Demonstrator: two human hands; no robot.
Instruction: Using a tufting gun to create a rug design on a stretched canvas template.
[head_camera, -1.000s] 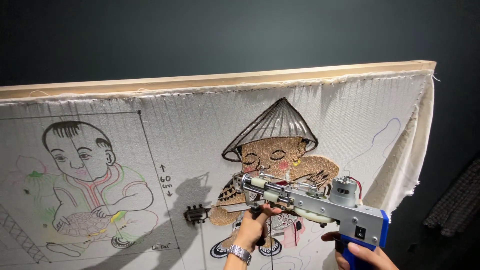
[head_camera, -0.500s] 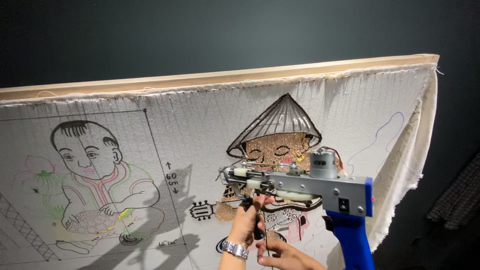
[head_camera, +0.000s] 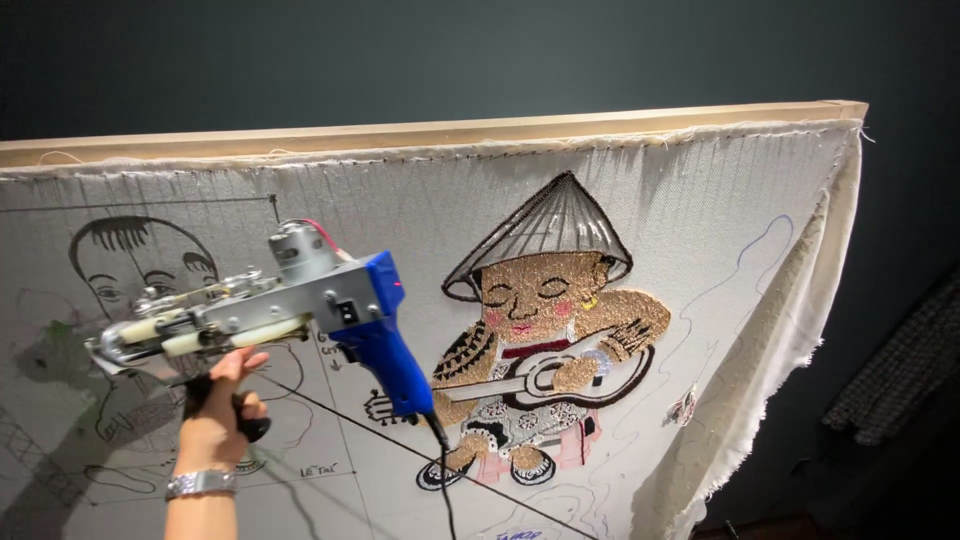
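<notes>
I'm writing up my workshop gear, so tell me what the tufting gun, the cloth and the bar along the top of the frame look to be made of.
Tufting gun: seemingly bare grey metal body, matte, with a glossy blue grip that looks like plastic.
Cloth: off-white woven fabric, visible weave lines, frayed edge at the right.
Top bar: pale unfinished wood, judging by colour and square edge.
Left hand holds the gun's black front handle.

We see bright light on the cloth (head_camera: 700, 230), a dim dark wall (head_camera: 450, 60) behind, sharp focus, and hard shadows at lower left.
</notes>
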